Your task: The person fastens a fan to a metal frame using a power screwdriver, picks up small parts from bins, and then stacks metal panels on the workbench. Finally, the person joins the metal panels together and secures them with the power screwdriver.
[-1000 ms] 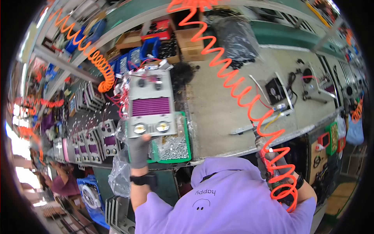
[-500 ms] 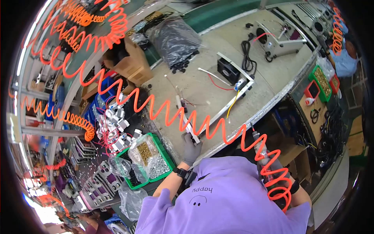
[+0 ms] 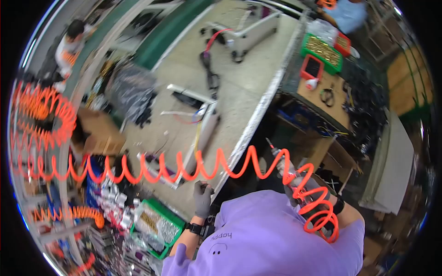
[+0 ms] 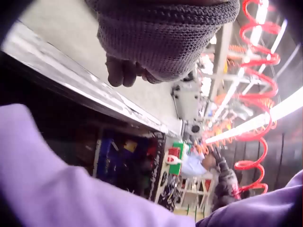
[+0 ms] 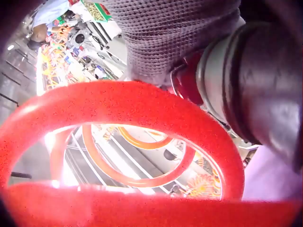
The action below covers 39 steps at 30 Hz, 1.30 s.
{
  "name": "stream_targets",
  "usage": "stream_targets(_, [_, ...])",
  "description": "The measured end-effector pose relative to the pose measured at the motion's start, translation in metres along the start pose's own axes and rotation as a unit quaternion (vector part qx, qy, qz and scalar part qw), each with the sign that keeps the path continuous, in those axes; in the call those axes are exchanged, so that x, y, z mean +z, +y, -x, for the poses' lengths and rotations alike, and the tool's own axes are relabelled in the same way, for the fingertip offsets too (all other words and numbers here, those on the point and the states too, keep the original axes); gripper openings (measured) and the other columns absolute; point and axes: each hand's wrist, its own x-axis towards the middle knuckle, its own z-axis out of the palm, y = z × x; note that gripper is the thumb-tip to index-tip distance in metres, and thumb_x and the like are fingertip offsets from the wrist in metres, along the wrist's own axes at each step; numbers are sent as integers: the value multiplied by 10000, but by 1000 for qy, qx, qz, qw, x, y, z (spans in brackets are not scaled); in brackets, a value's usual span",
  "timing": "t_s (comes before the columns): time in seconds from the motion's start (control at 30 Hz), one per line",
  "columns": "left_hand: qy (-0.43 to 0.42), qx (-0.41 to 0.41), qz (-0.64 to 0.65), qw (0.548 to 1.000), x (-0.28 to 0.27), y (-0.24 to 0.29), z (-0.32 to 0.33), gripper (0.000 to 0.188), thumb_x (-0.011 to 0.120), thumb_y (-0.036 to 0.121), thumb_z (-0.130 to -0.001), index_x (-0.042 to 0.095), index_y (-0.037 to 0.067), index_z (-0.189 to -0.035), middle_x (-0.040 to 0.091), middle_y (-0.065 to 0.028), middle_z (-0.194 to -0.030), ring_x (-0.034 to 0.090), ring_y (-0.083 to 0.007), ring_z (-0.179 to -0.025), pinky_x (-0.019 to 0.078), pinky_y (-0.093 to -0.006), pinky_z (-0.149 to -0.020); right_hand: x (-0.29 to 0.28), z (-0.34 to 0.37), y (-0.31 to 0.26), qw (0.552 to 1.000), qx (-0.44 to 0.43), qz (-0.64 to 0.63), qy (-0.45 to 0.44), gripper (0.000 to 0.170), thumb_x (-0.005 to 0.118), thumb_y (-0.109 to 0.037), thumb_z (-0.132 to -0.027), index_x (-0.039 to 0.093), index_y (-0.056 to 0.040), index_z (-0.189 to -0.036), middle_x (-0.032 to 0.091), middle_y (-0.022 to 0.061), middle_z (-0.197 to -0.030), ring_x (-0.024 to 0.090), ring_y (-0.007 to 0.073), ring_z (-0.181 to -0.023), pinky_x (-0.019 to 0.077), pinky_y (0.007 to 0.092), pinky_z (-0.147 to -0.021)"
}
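Note:
In the head view, my gloved left hand (image 3: 201,200) is at the bench's front edge, fingers loosely curled, apart from a thin metal panel (image 3: 174,184) lying behind the orange coiled hose (image 3: 209,172). The left wrist view shows the same hand (image 4: 151,42) with bent fingertips and nothing visible in them. My gloved right hand (image 3: 294,189) grips a power screwdriver (image 3: 276,158), its bit pointing up and left, away from the bench parts. Close up in the right wrist view, the glove (image 5: 175,42) is wrapped round the tool (image 5: 255,80); its fingertips are hidden.
A white angled frame (image 3: 202,131) with wires lies on the bench (image 3: 184,73); another metal assembly (image 3: 248,39) stands farther along. Green screw trays (image 3: 171,212) are left of my left hand. Plastic-wrapped parts (image 3: 131,89) and a cardboard box (image 3: 103,133) border the bench.
The head view has swung right. My left hand first held the purple-finned panel, then touched its edge on the bench, and is now apart from it. My right hand still grips the screwdriver.

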Motion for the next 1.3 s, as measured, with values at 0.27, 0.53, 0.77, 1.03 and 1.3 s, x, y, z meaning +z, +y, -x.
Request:
stream_targets(0.27, [-232,237,-149,931,246,136,-131,222,570,155,-843,554,0,-1001,604,-117,-744,604,-181,-684,468,-299,-635,-56,26,-54,986,-159,-23,42,459,596,-189,-730,420,-39,-1126,539,69,-705,560,155,-535,477,275,-493])
stream_targets(0.53, [-259,502,-267,781,457,205,-230,205,558,65,-795,568,6,-992,605,-170,-926,595,-329,-852,471,-358,-759,-164,31,-37,952,-221,-63,203,466,576,-95,-716,390,-67,-1143,514,65,-741,565,172,-530,486,302,-461])
stream_targets(0.77, [-228,567,-562,557,546,192,-282,214,551,76,-750,563,59,-963,561,-148,-999,535,-317,-962,479,-399,-766,-203,23,6,933,-157,-234,225,273,560,-155,-801,450,-62,-1033,551,73,-672,574,183,-534,489,302,-454])
stream_targets(1.03, [-247,480,-528,656,569,186,-290,84,509,111,-809,559,57,-850,583,-148,-892,583,-332,-838,479,-427,-725,-213,17,26,913,-172,-288,232,323,587,-164,-798,440,-52,-1062,549,65,-717,567,147,-568,491,268,-490])
stream_targets(1.3, [-312,145,-162,925,565,198,-289,181,592,148,-823,627,3,-926,611,-81,-661,569,-163,-554,458,-282,-501,-212,18,0,942,-171,-157,243,384,628,-148,-780,427,-70,-1098,531,41,-790,554,120,-570,472,249,-490])
